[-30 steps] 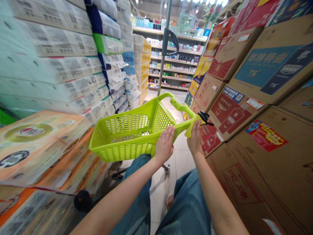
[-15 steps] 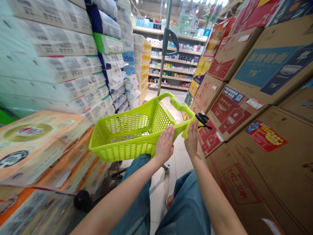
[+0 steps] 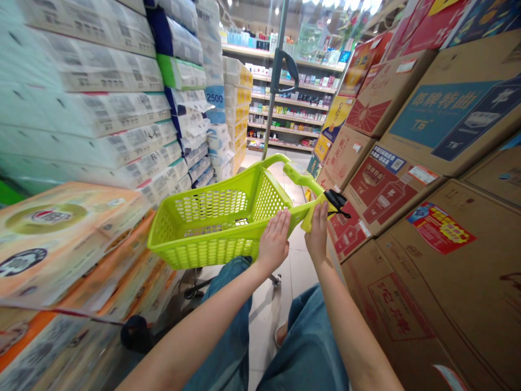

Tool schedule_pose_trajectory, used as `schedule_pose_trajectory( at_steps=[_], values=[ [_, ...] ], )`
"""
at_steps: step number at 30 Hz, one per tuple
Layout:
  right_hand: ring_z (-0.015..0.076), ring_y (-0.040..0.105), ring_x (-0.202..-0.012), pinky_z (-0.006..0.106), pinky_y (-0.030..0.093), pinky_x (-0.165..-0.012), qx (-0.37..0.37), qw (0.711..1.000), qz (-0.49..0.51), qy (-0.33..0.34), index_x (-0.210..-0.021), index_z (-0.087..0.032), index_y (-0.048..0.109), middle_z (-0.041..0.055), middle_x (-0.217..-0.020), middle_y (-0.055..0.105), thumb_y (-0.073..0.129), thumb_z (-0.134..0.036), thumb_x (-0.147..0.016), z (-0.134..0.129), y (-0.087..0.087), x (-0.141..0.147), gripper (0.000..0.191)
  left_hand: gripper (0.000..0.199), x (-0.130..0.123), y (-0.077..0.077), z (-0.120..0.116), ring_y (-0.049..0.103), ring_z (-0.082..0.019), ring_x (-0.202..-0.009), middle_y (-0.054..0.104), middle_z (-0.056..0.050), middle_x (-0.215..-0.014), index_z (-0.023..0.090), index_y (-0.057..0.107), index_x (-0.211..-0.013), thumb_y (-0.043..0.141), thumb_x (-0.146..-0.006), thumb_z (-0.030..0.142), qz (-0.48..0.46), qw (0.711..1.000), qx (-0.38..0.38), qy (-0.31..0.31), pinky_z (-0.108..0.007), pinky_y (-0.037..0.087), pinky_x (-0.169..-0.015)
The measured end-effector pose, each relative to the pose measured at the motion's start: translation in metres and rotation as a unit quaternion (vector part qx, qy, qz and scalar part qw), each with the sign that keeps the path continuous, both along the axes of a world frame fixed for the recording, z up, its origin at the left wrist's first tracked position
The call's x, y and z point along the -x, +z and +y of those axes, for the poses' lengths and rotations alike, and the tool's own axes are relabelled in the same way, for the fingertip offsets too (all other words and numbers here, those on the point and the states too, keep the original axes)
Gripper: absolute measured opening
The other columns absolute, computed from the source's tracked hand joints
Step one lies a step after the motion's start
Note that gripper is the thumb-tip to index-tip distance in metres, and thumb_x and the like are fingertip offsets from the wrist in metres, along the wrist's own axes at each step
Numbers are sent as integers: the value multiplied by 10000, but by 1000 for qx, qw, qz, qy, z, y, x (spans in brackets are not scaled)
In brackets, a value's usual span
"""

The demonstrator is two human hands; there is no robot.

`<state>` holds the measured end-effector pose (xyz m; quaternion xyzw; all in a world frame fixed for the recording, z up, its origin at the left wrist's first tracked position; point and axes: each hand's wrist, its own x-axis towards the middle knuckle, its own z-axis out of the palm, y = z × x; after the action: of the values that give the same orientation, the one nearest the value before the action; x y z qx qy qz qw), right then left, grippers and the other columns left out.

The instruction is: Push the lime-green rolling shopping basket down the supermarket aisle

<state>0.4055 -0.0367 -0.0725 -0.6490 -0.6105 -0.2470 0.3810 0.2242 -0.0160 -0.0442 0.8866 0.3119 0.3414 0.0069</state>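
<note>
A lime-green plastic shopping trolley basket (image 3: 211, 231) with perforated walls stands in front of me, its inside showing nothing but mesh. My left hand (image 3: 274, 241) lies over its rim at the right side, fingers pressed on the plastic. My right hand (image 3: 317, 231) wraps a lime-green handle (image 3: 309, 217) extending from the basket. A small black strap (image 3: 336, 202) hangs from the handle's end, just past my right fingers. The trolley's lower frame is mostly hidden by the basket and my legs.
Tall stacks of packaged tissue rolls (image 3: 93, 108) line the left of the aisle, and printed cardboard cartons (image 3: 427, 260) stack up on the right. A metal pole (image 3: 277, 70) and goods shelves (image 3: 288, 103) stand ahead, above a tiled floor (image 3: 299, 260).
My right hand, the handle and the black strap have shifted slightly left. The strap swings differently, and the surrounding stacks have moved only slightly in view.
</note>
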Motion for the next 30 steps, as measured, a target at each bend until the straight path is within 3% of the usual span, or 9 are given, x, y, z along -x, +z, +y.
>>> schedule_pose_trajectory(
  at_steps=[3, 6, 10, 13, 16, 19, 24, 27, 30],
  values=[
    [267, 112, -1532, 557, 290, -1210, 22, 998, -39, 44, -1580, -158, 105, 123, -1655, 146, 305, 101, -734, 0, -20, 22, 907, 791, 0, -1, 0, 125, -210, -1529, 218, -91, -1638, 86, 178, -1548, 467, -813, 101, 0, 1000, -6, -4, -391, 190, -1254],
    [249, 233, -1509, 546, 344, -1188, 32, 993, -87, 67, -1564, -181, 220, 115, -1616, 287, 314, 82, -783, -2, -27, 18, 829, 773, 1, 0, 0, 127, -212, -1528, 224, -101, -1635, 88, 192, -1544, 456, -818, 103, 2, 1000, -8, -8, -403, 199, -1249],
    [246, 95, -1536, 568, 269, -1216, -8, 999, -54, 6, -1580, -170, 118, 105, -1658, 133, 289, 90, -769, -3, -3, -7, 869, 853, 1, 1, 0, 134, -202, -1527, 222, -99, -1636, 94, 155, -1554, 480, -765, 73, 5, 1000, 3, -5, -388, 205, -1249],
    [238, 8, -1540, 555, 209, -1240, -10, 1000, 5, -13, -1584, -181, 35, 68, -1672, 2, 280, 106, -711, -3, 9, -1, 952, 874, -1, 1, -1, 131, -200, -1528, 221, -99, -1637, 93, 140, -1556, 494, -757, 75, 3, 1000, 6, -1, -382, 198, -1253],
    [250, -18, -1536, 559, 225, -1235, 15, 1000, 3, 7, -1583, -187, 16, 61, -1669, -58, 280, 115, -685, -3, 0, 20, 984, 861, -1, 0, -1, 123, -203, -1529, 222, -99, -1636, 100, 133, -1557, 486, -771, 82, 0, 1000, 3, -1, -398, 200, -1251],
    [250, 20, -1536, 549, 282, -1220, 31, 998, -52, 25, -1584, -206, 32, 73, -1671, 6, 278, 122, -702, -4, -10, 24, 973, 846, 0, 0, 0, 136, -208, -1527, 226, -93, -1636, 113, 131, -1559, 465, -782, 86, -1, 1000, 2, -5, -415, 213, -1246],
    [241, 40, -1538, 567, 251, -1222, 15, 998, -57, -13, -1585, -235, 54, 71, -1669, 59, 278, 113, -748, -5, 1, 2, 934, 916, 0, 1, 0, 143, -211, -1525, 211, -80, -1641, 120, 87, -1568, 481, -742, 81, -1, 1000, 6, -7, -413, 221, -1244],
    [240, 3, -1539, 568, 223, -1229, 7, 999, -9, -32, -1584, -221, 34, 67, -1671, -13, 276, 120, -716, -3, 5, 11, 963, 927, -1, 1, 0, 152, -219, -1524, 217, -92, -1638, 117, 85, -1568, 494, -736, 86, -5, 1000, 7, -5, -421, 225, -1242],
    [248, -2, -1538, 571, 245, -1221, 19, 999, -26, -9, -1583, -202, 27, 97, -1669, -6, 278, 122, -711, -2, -2, 27, 964, 884, -1, 1, -1, 139, -219, -1526, 220, -96, -1637, 111, 118, -1563, 486, -759, 96, -4, 1000, 6, -2, -421, 217, -1243]
  ],
)
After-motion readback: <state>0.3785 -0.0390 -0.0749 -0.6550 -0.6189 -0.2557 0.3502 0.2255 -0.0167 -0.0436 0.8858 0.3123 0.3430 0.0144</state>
